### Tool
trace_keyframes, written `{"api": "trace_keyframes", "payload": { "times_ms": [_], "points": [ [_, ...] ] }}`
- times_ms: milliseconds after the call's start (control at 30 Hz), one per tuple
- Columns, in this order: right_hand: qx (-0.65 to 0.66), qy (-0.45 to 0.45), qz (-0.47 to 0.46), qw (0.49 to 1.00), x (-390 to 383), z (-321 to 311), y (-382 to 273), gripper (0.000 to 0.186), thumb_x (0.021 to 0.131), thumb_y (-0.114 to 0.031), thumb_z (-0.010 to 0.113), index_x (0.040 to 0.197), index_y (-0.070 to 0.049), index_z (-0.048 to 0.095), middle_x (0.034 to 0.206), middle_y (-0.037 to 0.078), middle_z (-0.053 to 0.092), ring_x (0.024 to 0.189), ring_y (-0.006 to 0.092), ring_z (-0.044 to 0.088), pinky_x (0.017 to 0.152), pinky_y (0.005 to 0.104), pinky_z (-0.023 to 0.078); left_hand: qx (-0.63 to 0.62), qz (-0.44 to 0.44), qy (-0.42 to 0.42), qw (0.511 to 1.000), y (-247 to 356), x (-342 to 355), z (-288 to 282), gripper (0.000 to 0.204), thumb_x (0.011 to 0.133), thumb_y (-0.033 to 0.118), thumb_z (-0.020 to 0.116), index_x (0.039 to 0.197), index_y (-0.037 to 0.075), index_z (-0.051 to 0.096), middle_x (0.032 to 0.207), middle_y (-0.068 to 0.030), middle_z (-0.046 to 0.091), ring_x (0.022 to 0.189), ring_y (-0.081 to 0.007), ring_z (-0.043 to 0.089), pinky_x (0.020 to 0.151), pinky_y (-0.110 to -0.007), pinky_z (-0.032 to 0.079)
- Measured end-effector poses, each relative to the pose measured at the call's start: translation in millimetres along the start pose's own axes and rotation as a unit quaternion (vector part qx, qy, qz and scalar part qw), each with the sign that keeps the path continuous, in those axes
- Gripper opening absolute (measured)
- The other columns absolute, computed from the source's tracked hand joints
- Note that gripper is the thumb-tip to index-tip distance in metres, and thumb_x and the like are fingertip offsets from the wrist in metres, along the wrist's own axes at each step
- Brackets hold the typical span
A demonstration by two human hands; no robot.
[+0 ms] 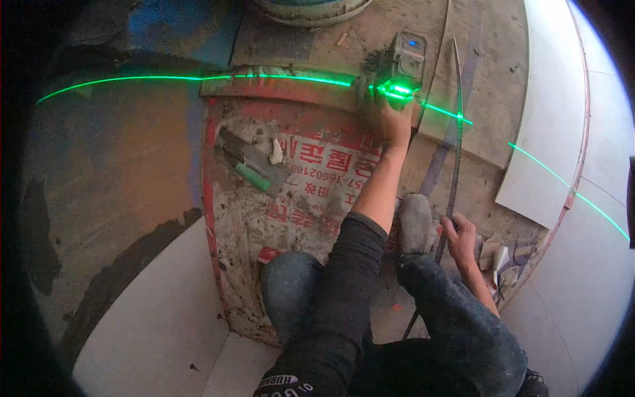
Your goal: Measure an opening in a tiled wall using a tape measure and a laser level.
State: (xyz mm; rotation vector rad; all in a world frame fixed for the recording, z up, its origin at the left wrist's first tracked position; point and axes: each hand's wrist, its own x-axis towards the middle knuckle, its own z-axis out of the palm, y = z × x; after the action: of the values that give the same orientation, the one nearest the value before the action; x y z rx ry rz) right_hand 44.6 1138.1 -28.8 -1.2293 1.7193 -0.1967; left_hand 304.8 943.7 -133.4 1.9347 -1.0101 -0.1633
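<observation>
A crouching worker's left hand (390, 119) grips the laser level (408, 61) on the floor; the right hand (458, 235) clasps a long metal straightedge (455, 132). A nudge could shift the green line (198, 77).

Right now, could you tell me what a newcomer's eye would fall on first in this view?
First, the bright green laser line sweeping across the upper part of the view, from the grey laser level at top centre. The left hand reaches up to that device, while the right hand grips a long metal straightedge at lower right. A green-handled trowel lies on the mortar-smeared red board to the left.
</observation>
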Motion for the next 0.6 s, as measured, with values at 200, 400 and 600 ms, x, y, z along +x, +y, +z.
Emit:
{"api": "trace_keyframes", "payload": {
  "times_ms": [200, 400, 600],
  "points": [
    [-0.005, -0.016, 0.015, 1.000, 4, -4, 6, 0.033, 0.102, -0.027, 0.071, 0.087, 0.002, 0.070, 0.069, 0.006, 0.067, 0.067, 0.0104, 0.061, 0.064, 0.0307, 0.048, 0.022, 0.042, 0.003, 0.999, 1, 2, -4, 0.083, 0.075, 0.039, 0.094, 0.141, 0.003, 0.058, 0.149, -0.0251, 0.056, 0.147, -0.0458, 0.044, 0.124, -0.060, 0.032],
    [0.003, -0.010, 0.030, 0.999, 7, -2, 17, 0.031, 0.101, -0.024, 0.071, 0.087, 0.003, 0.071, 0.070, 0.005, 0.067, 0.067, 0.0101, 0.060, 0.064, 0.0307, 0.048, 0.020, 0.052, 0.003, 0.998, 3, 4, -5, 0.081, 0.075, 0.037, 0.094, 0.139, 0.002, 0.058, 0.148, -0.0254, 0.056, 0.148, -0.0458, 0.043, 0.124, -0.061, 0.031],
    [0.013, -0.003, 0.023, 1.000, 9, -3, 24, 0.029, 0.101, -0.025, 0.071, 0.092, 0.002, 0.072, 0.071, 0.004, 0.068, 0.068, 0.0096, 0.061, 0.065, 0.0300, 0.049, 0.013, 0.008, -0.005, 1.000, 7, -3, 3, 0.080, 0.076, 0.037, 0.094, 0.138, 0.000, 0.058, 0.147, -0.0263, 0.056, 0.146, -0.0471, 0.043, 0.123, -0.060, 0.033]
  ]
}}
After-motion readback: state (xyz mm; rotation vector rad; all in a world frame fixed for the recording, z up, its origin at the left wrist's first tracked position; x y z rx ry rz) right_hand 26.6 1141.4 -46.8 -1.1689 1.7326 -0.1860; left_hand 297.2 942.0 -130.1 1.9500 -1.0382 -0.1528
